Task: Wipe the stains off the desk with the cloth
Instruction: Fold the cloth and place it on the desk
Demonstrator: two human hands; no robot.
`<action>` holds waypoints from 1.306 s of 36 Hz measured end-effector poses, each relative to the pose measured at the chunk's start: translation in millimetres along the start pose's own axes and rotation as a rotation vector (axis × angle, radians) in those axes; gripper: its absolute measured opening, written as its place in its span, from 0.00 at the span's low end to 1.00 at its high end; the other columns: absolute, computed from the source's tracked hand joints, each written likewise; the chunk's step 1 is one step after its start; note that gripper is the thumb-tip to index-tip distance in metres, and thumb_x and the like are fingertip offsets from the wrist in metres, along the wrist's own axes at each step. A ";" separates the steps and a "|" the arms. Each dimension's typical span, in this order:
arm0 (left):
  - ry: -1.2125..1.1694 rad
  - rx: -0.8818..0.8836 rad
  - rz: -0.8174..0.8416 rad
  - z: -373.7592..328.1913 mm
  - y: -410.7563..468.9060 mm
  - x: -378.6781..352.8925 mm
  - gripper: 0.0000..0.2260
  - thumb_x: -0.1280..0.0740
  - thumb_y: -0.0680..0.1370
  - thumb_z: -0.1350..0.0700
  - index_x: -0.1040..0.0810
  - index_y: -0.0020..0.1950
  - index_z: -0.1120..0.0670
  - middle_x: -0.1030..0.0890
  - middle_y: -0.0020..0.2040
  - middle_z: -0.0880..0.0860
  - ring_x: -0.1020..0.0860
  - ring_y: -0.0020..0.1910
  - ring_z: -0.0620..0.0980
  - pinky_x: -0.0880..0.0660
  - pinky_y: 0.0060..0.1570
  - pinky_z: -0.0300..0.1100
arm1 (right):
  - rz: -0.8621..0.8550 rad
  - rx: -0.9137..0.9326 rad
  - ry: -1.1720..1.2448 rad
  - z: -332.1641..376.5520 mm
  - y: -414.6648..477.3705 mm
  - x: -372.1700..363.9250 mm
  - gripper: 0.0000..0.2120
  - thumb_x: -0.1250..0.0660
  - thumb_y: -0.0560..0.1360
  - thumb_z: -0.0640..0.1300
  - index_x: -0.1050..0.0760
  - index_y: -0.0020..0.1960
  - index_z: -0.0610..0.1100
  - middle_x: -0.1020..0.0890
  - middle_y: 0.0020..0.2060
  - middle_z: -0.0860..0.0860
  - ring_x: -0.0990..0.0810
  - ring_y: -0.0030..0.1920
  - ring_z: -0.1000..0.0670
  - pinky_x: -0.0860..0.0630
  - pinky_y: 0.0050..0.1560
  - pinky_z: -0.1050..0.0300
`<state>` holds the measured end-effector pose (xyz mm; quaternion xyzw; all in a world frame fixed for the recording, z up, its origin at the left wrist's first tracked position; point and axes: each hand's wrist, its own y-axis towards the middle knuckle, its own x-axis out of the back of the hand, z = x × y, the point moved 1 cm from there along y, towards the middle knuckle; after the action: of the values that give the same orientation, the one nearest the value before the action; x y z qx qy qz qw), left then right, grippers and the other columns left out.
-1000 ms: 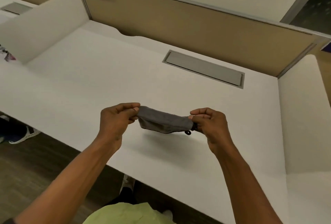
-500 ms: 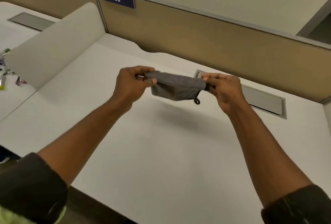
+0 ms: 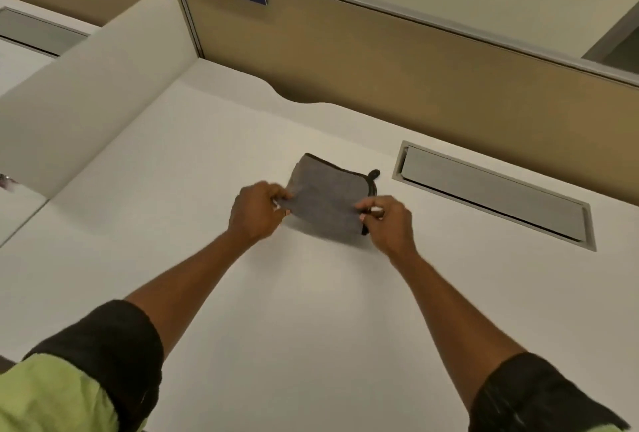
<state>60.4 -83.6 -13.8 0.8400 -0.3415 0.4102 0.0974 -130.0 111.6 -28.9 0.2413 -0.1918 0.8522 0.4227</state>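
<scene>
The left hand (image 3: pixel 257 212) pinches the near left corner of the cloth (image 3: pixel 328 198), fingers closed on the fabric. The cloth, a folded grey square, lies between the two hands and extends away from them on the desk (image 3: pixel 311 328). It looks light, soft and limp (a hanging loop sits at its far right corner). The right hand (image 3: pixel 389 224) pinches the near right corner. For wiping, a flat palm on top should grip better than corner pinches.
</scene>
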 end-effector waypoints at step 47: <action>0.905 -0.448 0.515 -14.9 96.2 -57.4 0.49 0.51 0.84 0.28 0.64 0.87 0.64 0.65 0.88 0.64 0.65 0.88 0.61 0.63 0.87 0.54 | 0.261 0.126 -0.660 -5.5 26.7 -37.7 0.37 0.45 0.83 0.65 0.42 0.82 0.41 0.39 0.82 0.39 0.42 0.82 0.38 0.43 0.82 0.43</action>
<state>-36.4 -120.6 -58.7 0.4289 -0.5382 0.6575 0.3068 -133.2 75.7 -58.3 0.5026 -0.2941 0.7855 0.2097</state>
